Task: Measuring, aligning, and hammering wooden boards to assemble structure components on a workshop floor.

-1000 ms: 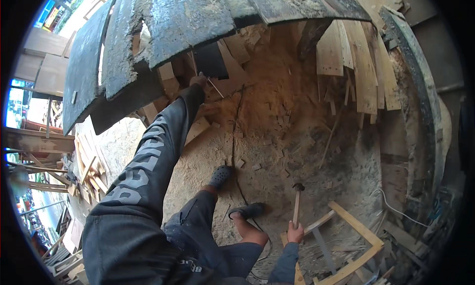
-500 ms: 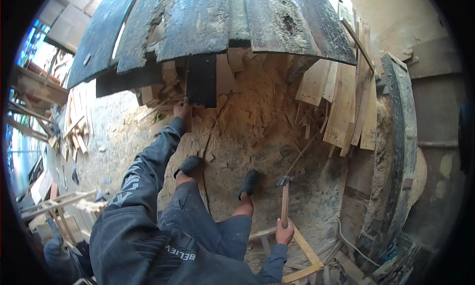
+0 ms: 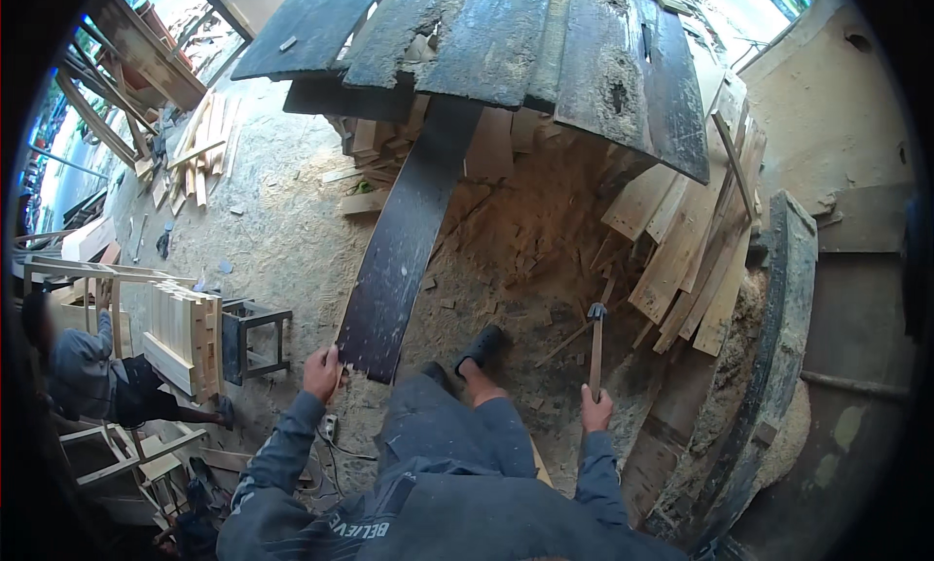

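Note:
My left hand (image 3: 323, 373) grips the near corner of a long dark board (image 3: 397, 254). The board's far end runs up under the edge of a worn plank table (image 3: 525, 50). In my right hand (image 3: 596, 408) is a hammer (image 3: 596, 352), held by its wooden handle with the metal head pointing away from me. The hammer hangs over the floor, apart from the board.
Stacked pale planks (image 3: 681, 250) lean at the right of the table. Sawdust (image 3: 525, 230) covers the ground beneath it. At left, another person (image 3: 83, 361) is beside a pale slatted wood piece (image 3: 185, 337) and a dark stool frame (image 3: 255, 337). A thick beam (image 3: 769, 366) lies at right.
The dark board has come out from under the table toward me, with my left hand on its near end. My right hand, still holding the hammer, appears farther right and higher. The view has turned.

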Tool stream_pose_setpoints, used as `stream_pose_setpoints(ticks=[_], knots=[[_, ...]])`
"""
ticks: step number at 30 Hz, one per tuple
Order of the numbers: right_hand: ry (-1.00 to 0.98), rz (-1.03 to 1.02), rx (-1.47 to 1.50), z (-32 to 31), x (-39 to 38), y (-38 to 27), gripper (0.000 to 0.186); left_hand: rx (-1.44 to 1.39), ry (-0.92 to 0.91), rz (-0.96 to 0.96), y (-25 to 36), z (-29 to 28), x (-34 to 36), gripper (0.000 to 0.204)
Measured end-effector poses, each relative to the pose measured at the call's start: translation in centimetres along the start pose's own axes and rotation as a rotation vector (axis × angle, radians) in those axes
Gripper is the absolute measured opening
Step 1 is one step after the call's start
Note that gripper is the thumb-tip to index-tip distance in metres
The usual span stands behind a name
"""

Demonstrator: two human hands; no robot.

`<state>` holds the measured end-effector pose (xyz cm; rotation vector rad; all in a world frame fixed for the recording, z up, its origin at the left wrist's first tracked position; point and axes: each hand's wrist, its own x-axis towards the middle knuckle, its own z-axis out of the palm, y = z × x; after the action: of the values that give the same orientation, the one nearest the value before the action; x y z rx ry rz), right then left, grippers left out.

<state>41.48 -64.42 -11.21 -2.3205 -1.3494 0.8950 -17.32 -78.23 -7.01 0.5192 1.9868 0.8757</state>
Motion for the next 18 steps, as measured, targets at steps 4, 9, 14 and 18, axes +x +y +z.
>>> stream_pose_setpoints(ticks=[4,9,14,18], knots=[[-0.091,0.057,0.144,2.0,-1.5,-1.1,0.039,0.217,0.013,-0.074,-2.2,-9.5,-14.7,0.036],[-0.176,0.035,0.071,2.4,-4.2,-0.6,0.039,0.230,-0.052,-0.107,-1.7,-15.3,-34.5,0.036],[-0.247,0.002,-0.137,3.3,-5.5,2.2,0.039,0.137,0.011,-0.205,-1.9,-19.5,-45.4,0.037],[-0.378,0.277,0.012,6.4,-6.1,2.4,0.042,0.350,0.055,-0.149,-3.0,-22.1,-50.4,0.036]])
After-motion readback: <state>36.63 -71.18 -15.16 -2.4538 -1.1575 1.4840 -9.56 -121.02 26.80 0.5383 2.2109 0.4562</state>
